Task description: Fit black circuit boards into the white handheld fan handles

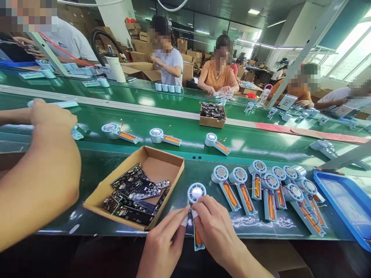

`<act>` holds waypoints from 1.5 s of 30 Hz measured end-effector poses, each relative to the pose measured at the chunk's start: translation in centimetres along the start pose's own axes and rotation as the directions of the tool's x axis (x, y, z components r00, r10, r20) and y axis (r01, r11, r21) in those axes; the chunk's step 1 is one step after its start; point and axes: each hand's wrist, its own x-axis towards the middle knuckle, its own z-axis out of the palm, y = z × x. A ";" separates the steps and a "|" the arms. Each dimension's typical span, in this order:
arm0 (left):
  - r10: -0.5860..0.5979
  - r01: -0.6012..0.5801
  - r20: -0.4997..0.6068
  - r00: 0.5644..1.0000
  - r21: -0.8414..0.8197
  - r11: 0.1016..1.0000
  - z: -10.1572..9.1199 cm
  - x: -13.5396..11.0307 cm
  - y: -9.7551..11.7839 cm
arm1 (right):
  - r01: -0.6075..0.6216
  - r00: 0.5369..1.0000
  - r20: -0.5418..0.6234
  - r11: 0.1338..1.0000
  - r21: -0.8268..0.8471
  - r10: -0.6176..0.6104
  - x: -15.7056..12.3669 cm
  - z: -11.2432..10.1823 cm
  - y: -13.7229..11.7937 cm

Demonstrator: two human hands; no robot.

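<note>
A light-blue handheld fan (196, 192) lies in front of me at the bench edge, its handle open over an orange battery (198, 236). Over the fan's neck, my left hand (165, 241) and my right hand (216, 227) meet with pinched fingertips. White coverings show on some fingers. Whatever sits between the fingertips is hidden, possibly thin wires. Left of the fan, a cardboard tray (97, 211) holds black circuit boards (139, 189). Several similar open fans (239, 175) with orange batteries and red wires lie to the right.
A co-worker's arm (49, 166) reaches in from the left over the green conveyor belt (185, 131). Fans lie along the belt. A small box of boards (212, 121) stands beyond, and a blue tray (342, 208) sits at far right. Other people work opposite.
</note>
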 end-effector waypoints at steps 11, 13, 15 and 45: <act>0.003 0.005 -0.073 0.997 0.113 0.994 1.6 -1.6 -0.2 | -0.117 0.966 -0.215 0.984 0.134 0.144 -0.5 2.6 -0.6; 0.042 -0.026 -0.097 0.994 0.162 0.986 2.0 -1.8 -0.2 | -0.112 0.961 -0.241 0.988 0.102 0.134 -0.6 2.6 -0.9; 0.074 -0.049 -0.123 0.990 0.196 0.979 2.3 -2.0 -0.2 | -0.109 0.957 -0.264 0.992 0.070 0.124 -0.6 2.7 -1.1; -0.354 0.364 0.116 0.928 -0.082 0.928 -0.8 -1.0 -2.6 | -0.040 0.997 0.076 0.807 0.589 -0.005 0.7 0.2 2.7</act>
